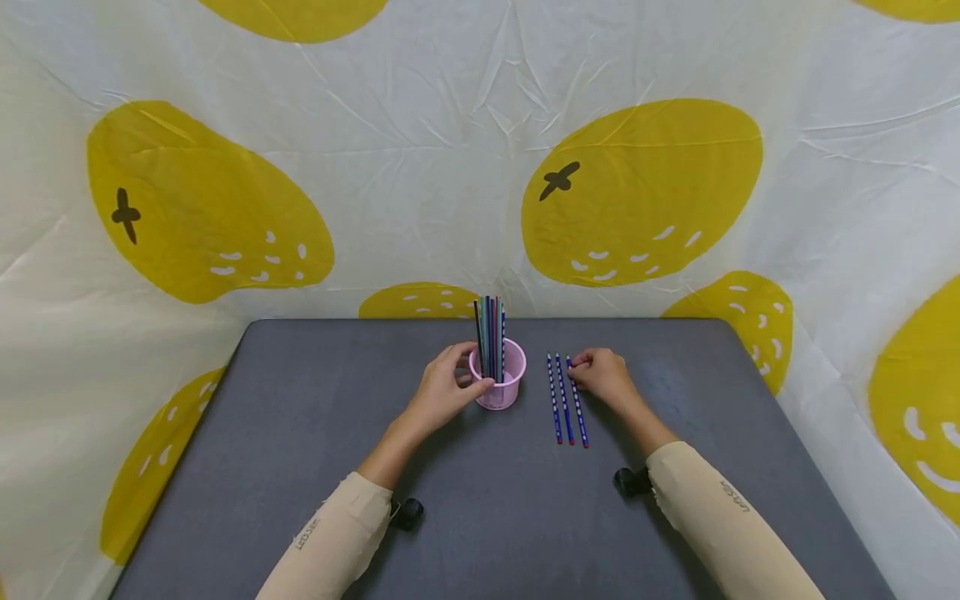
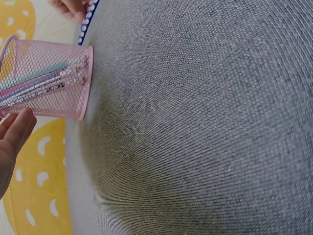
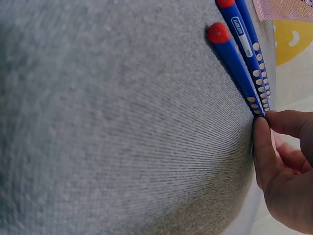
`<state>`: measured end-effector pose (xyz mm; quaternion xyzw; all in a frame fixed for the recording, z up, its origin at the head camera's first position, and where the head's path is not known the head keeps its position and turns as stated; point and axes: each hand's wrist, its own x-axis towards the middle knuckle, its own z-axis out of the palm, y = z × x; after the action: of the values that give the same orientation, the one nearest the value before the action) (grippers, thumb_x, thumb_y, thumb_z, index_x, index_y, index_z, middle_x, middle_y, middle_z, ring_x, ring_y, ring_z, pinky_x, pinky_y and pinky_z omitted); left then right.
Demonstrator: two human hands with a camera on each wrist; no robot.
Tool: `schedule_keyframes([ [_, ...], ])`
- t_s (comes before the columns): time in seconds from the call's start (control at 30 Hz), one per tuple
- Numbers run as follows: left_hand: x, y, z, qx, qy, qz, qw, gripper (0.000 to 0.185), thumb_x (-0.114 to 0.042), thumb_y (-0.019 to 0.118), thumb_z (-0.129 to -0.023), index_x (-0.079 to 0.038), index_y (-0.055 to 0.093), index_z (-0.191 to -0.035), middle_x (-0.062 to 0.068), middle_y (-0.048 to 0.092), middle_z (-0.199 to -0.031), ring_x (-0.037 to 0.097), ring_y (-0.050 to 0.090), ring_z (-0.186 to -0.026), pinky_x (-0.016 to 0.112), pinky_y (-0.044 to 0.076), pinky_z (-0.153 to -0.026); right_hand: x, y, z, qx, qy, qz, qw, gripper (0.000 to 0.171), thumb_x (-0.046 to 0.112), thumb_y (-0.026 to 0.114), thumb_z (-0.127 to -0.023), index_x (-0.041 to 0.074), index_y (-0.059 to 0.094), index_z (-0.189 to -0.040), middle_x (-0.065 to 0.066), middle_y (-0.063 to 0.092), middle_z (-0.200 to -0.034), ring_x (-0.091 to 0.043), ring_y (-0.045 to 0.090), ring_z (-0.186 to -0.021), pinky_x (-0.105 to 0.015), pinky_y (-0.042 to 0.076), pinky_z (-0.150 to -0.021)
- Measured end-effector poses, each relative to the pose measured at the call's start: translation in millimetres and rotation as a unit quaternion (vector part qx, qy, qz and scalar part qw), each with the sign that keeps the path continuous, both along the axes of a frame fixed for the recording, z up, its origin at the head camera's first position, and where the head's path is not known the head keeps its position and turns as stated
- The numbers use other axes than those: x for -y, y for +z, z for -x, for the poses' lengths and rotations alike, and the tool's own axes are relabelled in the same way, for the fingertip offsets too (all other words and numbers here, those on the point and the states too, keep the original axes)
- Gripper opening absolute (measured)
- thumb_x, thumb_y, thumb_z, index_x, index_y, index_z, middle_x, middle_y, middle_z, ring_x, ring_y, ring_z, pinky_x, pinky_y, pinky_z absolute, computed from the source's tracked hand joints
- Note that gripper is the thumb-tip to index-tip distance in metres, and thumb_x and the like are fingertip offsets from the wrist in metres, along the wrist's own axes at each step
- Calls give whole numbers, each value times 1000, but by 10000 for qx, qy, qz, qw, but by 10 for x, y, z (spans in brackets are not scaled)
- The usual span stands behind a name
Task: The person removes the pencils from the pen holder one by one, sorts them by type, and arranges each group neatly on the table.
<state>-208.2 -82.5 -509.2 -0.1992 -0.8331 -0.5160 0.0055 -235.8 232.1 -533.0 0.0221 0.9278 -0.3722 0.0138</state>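
A pink mesh pencil cup [image 1: 500, 397] stands upright on the grey table [image 1: 322, 400], with a bundle of dark and coloured pencils [image 1: 490, 333] leaning in it. My left hand [image 1: 444, 388] holds the cup at its left side, thumb along the front of the rim and fingers behind. To the right of the cup, three blue pencils with white dots and red ends lie side by side. The rightmost blue pencil [image 3: 232, 61] is pinched near its far end between thumb and forefinger of my right hand [image 1: 604, 377]. Its tip is hidden by the fingers in the right wrist view.
Beside the pinched one lie the middle blue pencil [image 1: 564, 404] and the left blue pencil [image 1: 553, 400], close together. A white cloth [image 1: 435, 192] with yellow fruit shapes hangs behind the table's far edge. Black wrist cameras [image 1: 407, 514] sit below both hands.
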Motion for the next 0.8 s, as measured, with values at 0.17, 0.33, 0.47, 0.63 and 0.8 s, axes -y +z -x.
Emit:
schedule_keyframes([
  [0.17, 0, -2, -3, 16, 12, 8, 10000, 65, -24, 85, -88, -5, 54, -142, 22, 60, -132, 39, 64, -119, 38, 61, -95, -5, -9, 13, 2, 73, 46, 10000, 18, 11, 76, -89, -4, 73, -98, -9, 76, -82, -7, 67, -62, -21, 56, -58],
  [0.33, 2, -8, 1, -30, 3, 10, 10000, 66, -24, 85, -88, -5, 54, -143, 22, 60, -132, 38, 64, -119, 37, 61, -94, -11, -3, 15, 19, 69, 194, 9998, 19, 11, 76, -90, -4, 73, -100, -13, 77, -87, -10, 70, -65, -24, 61, -61],
  [0.47, 3, 0, -3, -47, 15, 39, 10000, 66, -25, 84, -88, -5, 54, -143, 22, 60, -132, 38, 64, -118, 36, 61, -94, -7, 4, 9, 98, 65, 241, 9996, 20, 12, 76, -91, -4, 73, -102, -13, 77, -88, -9, 70, -66, -23, 61, -62],
  [0.63, 5, 3, -4, -31, 28, 35, 10000, 65, -24, 84, -88, -5, 54, -143, 23, 61, -131, 38, 65, -118, 37, 61, -95, 2, 19, 4, 145, 103, 249, 9995, 22, 13, 77, -90, -5, 72, -103, -14, 77, -89, -9, 70, -65, -23, 61, -61],
  [0.8, 2, 17, -2, -33, 36, 48, 10000, 65, -22, 85, -88, -4, 54, -142, 22, 61, -131, 37, 65, -118, 38, 61, -95, 5, 22, 13, 159, 100, 201, 9996, 23, 13, 77, -90, -5, 72, -103, -14, 78, -90, -8, 69, -65, -23, 60, -61],
])
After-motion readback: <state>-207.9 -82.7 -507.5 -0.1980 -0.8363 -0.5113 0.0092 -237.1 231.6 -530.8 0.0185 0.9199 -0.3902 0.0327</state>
